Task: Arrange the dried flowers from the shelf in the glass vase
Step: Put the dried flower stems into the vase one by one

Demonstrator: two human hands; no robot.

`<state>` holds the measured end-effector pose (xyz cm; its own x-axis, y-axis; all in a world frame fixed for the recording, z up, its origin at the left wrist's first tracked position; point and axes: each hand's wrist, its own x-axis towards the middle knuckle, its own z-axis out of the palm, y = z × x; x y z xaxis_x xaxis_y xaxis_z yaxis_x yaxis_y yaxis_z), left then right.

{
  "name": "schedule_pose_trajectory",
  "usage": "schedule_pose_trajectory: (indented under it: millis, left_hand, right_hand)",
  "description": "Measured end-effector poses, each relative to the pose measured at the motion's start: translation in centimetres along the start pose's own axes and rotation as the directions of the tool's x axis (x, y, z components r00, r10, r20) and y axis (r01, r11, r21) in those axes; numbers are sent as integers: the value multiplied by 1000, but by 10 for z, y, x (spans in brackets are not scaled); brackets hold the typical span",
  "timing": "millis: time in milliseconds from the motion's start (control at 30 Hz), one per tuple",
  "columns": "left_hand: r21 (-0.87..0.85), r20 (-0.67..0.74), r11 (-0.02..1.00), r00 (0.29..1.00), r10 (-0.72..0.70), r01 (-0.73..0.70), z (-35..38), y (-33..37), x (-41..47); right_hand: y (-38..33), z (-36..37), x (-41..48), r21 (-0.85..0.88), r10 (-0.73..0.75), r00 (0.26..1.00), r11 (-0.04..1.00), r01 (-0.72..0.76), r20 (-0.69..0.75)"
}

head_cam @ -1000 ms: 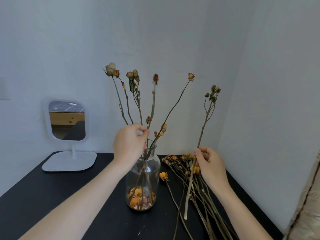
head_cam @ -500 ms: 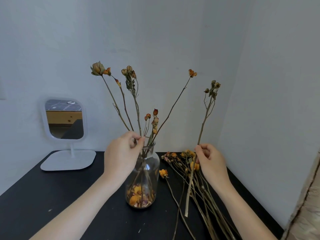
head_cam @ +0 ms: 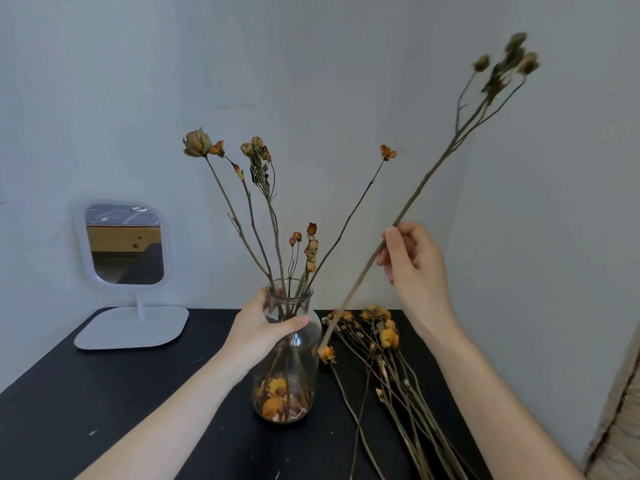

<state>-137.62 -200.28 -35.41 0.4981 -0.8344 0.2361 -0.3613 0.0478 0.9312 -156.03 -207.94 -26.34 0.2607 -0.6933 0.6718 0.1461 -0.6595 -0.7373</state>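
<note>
Dried flowers: brittle, light. Your left hand [head_cam: 258,332] wraps neck of clear glass vase [head_cam: 289,358] mid-shelf. Right hand [head_cam: 414,263] pinches long dried stem [head_cam: 408,206], raised and tilted. Grip mid-stem gently; heads shed. Loose dried bunch [head_cam: 384,362] lies far right.

Home corner, white vanity mirror [head_cam: 124,244] on black table [head_cam: 104,393], plain walls

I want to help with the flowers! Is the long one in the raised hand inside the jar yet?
Not yet. The long stem is out: its bottom tip hangs outside the glass vase, pinched by the right hand.
</note>
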Motion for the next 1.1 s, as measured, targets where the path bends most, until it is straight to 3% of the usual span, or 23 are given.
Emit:
schedule_pose_trajectory:
  millis: [167, 333, 567, 767, 967, 1100]
  left_hand:
    - [35, -109, 998, 993, 52, -48, 13, 0, 2]
    - [144, -229, 989, 972, 61, -28, 25, 1, 2]
    - [170, -236, 985, 969, 70, -30, 27, -2, 2]
    - [173, -241, 985, 968, 69, -27, 28, -2, 2]
    - [164, -235, 986, 970, 62, -23, 28, -4, 3]
    - [166, -239, 986, 969, 64, -25, 28, -5, 4]
  right_hand:
    - [-10, 13, 17, 1, -86, 995, 996, 86, -55]
    - [-5, 23, 25, -106, -142, 987, 985, 134, -77]
    - [10, 34, 13, -302, -109, 985, 942, 146, 135]
    - [16, 43, 6, -427, 45, 952, 899, 94, 304]
    - [11, 44, 10, -181, 126, 957, 980, -79, 261]
    - [9, 43, 9, -100, 114, 972, 990, -95, 206]
